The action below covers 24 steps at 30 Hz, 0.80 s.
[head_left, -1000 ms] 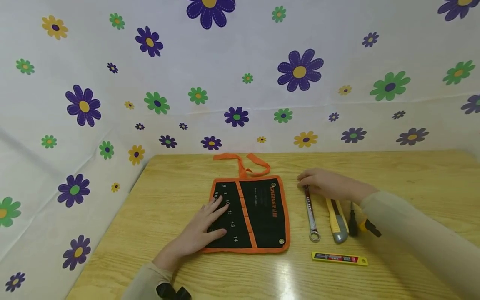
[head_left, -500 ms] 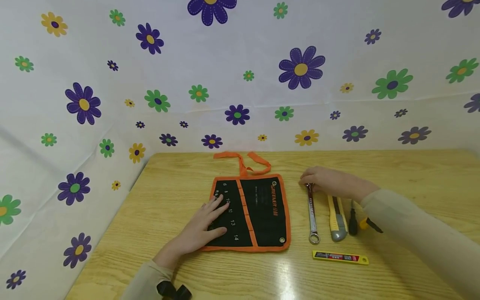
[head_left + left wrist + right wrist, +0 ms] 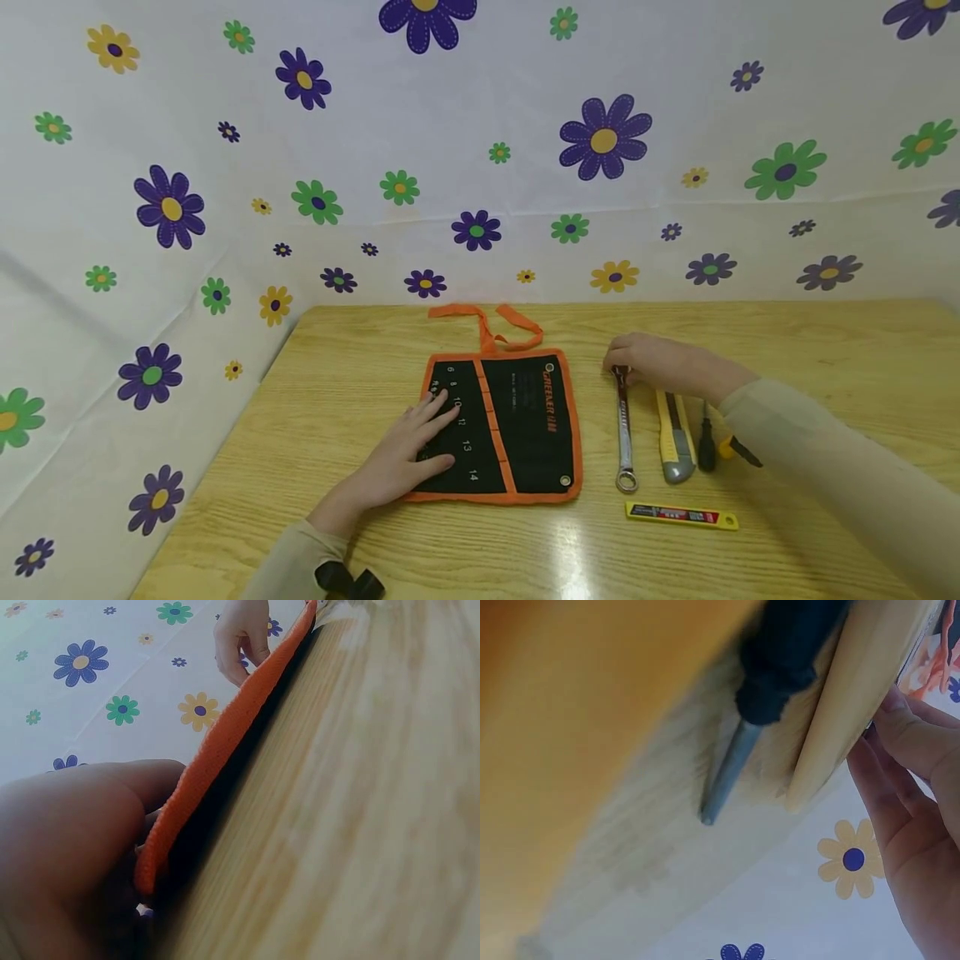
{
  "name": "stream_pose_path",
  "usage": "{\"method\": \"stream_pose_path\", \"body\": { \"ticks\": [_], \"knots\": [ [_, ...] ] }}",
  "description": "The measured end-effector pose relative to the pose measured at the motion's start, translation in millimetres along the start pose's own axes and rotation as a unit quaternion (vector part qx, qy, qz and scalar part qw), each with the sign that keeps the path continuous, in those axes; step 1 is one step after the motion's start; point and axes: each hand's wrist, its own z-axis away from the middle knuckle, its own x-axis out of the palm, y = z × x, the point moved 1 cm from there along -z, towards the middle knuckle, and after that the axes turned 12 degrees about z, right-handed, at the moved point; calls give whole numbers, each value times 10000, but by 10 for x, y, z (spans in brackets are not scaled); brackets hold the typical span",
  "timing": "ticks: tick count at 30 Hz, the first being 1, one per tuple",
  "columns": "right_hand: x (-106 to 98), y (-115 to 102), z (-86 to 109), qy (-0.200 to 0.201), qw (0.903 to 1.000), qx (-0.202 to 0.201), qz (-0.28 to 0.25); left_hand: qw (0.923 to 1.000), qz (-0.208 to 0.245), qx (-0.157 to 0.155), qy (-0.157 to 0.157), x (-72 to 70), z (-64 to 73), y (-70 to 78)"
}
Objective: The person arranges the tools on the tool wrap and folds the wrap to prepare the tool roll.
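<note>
My left hand (image 3: 405, 450) rests with spread fingers on the numbered left part of a black tool pouch (image 3: 536, 433) with orange trim. In the left wrist view, the thumb side of that hand (image 3: 67, 847) lies by the pouch's orange edge (image 3: 217, 742). To the right of the pouch, my right hand (image 3: 660, 362) pinches the far end of a combination wrench (image 3: 623, 425); its ring end points toward me. The right wrist view shows the fingertips and thumb of this hand (image 3: 922, 787) closed together, the wrench mostly hidden there.
Right of the wrench lie a yellow utility knife (image 3: 675, 446), a black-handled screwdriver (image 3: 707, 446) and a yellow-and-black item (image 3: 738, 451) partly under the sleeve. A yellow blade case (image 3: 681, 515) lies nearer me. Orange ties (image 3: 487, 329) stretch behind the pouch; a flowered cloth stands beyond.
The right hand has shifted slightly right with the wrench's far end, and the wrench has turned a little, now lying straighter. The left hand stays on the pouch.
</note>
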Motion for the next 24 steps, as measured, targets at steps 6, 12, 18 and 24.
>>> {"method": "stream_pose_path", "body": {
  "ticks": [6, 12, 18, 24],
  "knots": [
    [-48, 9, -46, -113, 9994, -318, 120, 10000, -1, -17, -41, -5, -1, -4],
    [-124, 30, -74, -863, 9960, -235, -2, 10000, -30, -30, -53, 0, -3, -11],
    [-175, 30, -62, -1306, 9910, -90, -294, 10000, -22, -6, -52, 2, 0, -11],
    [-176, 19, -47, -1233, 9919, -68, -296, 10000, -14, -23, -56, 1, 2, -7]
  ]
}}
